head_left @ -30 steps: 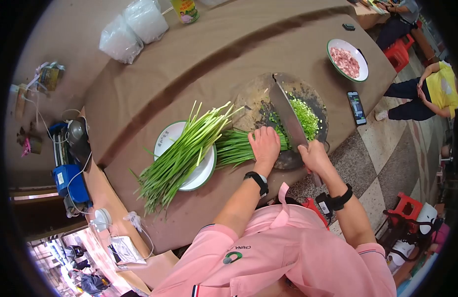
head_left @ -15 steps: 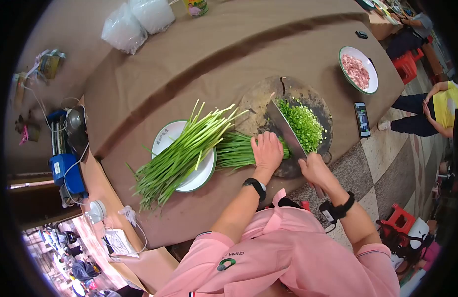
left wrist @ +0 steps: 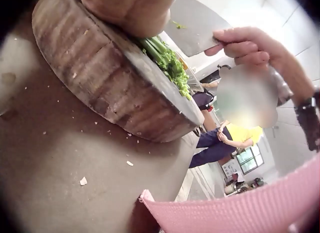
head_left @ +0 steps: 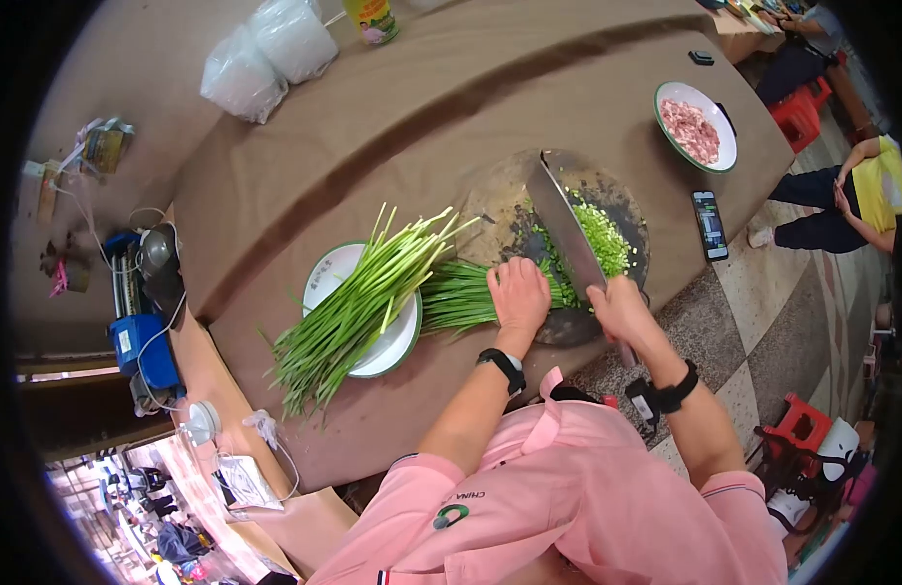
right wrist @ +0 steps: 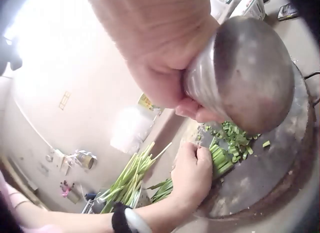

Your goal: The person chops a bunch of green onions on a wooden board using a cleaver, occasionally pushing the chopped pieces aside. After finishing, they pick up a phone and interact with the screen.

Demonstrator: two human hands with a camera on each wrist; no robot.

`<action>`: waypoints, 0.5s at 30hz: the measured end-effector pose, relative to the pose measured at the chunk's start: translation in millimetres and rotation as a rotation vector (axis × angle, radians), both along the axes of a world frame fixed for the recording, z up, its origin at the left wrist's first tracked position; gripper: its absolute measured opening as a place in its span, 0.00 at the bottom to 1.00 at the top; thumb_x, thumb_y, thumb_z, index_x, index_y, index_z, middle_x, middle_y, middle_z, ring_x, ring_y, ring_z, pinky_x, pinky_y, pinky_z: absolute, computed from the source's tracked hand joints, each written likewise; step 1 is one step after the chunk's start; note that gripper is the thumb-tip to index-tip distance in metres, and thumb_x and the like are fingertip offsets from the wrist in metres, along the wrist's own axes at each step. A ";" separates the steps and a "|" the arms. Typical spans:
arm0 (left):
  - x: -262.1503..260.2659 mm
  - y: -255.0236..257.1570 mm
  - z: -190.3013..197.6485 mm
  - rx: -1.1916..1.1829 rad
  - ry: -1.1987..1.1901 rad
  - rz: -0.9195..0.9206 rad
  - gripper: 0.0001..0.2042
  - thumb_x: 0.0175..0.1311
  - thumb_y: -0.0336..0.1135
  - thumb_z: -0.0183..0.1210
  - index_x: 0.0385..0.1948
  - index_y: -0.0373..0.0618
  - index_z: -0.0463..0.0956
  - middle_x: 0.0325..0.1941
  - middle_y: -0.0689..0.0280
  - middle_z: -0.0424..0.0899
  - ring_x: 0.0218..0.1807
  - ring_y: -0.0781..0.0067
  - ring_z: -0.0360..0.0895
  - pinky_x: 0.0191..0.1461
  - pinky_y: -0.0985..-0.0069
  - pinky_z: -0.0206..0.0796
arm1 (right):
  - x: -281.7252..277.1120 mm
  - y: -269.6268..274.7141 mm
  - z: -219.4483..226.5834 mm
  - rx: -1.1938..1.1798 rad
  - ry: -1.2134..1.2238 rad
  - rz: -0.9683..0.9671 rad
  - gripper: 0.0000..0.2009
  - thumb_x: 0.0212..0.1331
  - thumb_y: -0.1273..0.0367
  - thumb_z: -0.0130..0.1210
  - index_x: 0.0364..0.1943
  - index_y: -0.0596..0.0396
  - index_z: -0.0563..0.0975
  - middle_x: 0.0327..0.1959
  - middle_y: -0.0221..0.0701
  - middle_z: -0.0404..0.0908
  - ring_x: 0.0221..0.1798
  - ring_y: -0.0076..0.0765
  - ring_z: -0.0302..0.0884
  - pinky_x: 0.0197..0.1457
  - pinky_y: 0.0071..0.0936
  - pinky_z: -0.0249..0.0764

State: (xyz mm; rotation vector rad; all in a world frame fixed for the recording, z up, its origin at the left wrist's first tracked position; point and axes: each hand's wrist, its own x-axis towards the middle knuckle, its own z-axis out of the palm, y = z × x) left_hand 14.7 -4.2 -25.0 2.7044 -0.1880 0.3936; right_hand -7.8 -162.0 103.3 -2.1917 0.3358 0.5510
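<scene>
On the round wooden chopping block (head_left: 490, 200), the left hand (head_left: 520, 295) presses down on a bundle of green stalks (head_left: 460, 295) with curled fingers, also visible in the right wrist view (right wrist: 192, 173). The right hand (head_left: 621, 312) grips a cleaver, its wide blade (head_left: 566, 229) standing just right of the left hand's fingertips. Chopped green pieces (head_left: 605, 242) lie beyond the blade. In the left wrist view the blade (left wrist: 195, 25) is above the block. The metal handle end (right wrist: 255, 75) hides part of the block in the right wrist view.
Long stalks (head_left: 363, 307) lie across a white bowl (head_left: 400, 341) left of the block. Toward the right are a bowl of pale red minced meat (head_left: 691, 132) and a phone (head_left: 709, 225). Plastic-wrapped packs (head_left: 293, 41) stand at the back. Someone in yellow (head_left: 875, 185) stands beyond the table.
Compared with half a second ago, the blade's upper end has shifted away from the person and the blade covers more of the chopped pile. The left hand still presses on the bundle.
</scene>
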 end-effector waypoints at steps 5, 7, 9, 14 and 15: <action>-2.8 0.9 -1.3 -0.013 -0.027 -0.003 0.06 0.60 0.37 0.55 0.33 0.47 0.71 0.36 0.61 0.73 0.45 0.59 0.70 0.57 0.59 0.57 | -28.1 6.5 3.9 -0.069 0.045 0.017 0.21 0.66 0.67 0.52 0.20 0.75 0.76 0.11 0.53 0.74 0.16 0.53 0.80 0.25 0.44 0.76; -0.1 0.5 -1.8 -0.010 -0.024 0.006 0.06 0.60 0.37 0.55 0.32 0.47 0.71 0.36 0.61 0.72 0.44 0.59 0.70 0.56 0.60 0.57 | -32.0 9.6 -3.4 -0.065 0.048 0.018 0.20 0.65 0.68 0.52 0.20 0.75 0.76 0.11 0.54 0.74 0.17 0.54 0.80 0.26 0.45 0.76; -1.0 0.4 -0.3 -0.010 -0.024 0.000 0.06 0.60 0.37 0.55 0.32 0.47 0.70 0.36 0.61 0.72 0.44 0.59 0.70 0.55 0.60 0.57 | -35.6 10.8 -5.5 -0.066 0.048 0.020 0.20 0.65 0.68 0.53 0.20 0.75 0.76 0.11 0.54 0.74 0.17 0.56 0.80 0.27 0.46 0.77; 1.0 0.6 -1.2 -0.016 0.006 -0.003 0.06 0.59 0.36 0.56 0.32 0.47 0.70 0.35 0.61 0.73 0.44 0.58 0.70 0.54 0.60 0.57 | -43.4 3.1 -16.9 -0.184 -0.102 0.161 0.18 0.63 0.69 0.54 0.21 0.75 0.77 0.15 0.59 0.75 0.26 0.65 0.80 0.35 0.50 0.78; 0.7 1.0 -1.8 -0.015 -0.004 -0.012 0.06 0.59 0.36 0.56 0.32 0.47 0.70 0.35 0.61 0.73 0.44 0.58 0.70 0.55 0.60 0.57 | -41.0 3.9 -14.0 -0.185 -0.099 0.162 0.18 0.63 0.69 0.54 0.21 0.75 0.77 0.15 0.59 0.75 0.26 0.65 0.80 0.35 0.50 0.78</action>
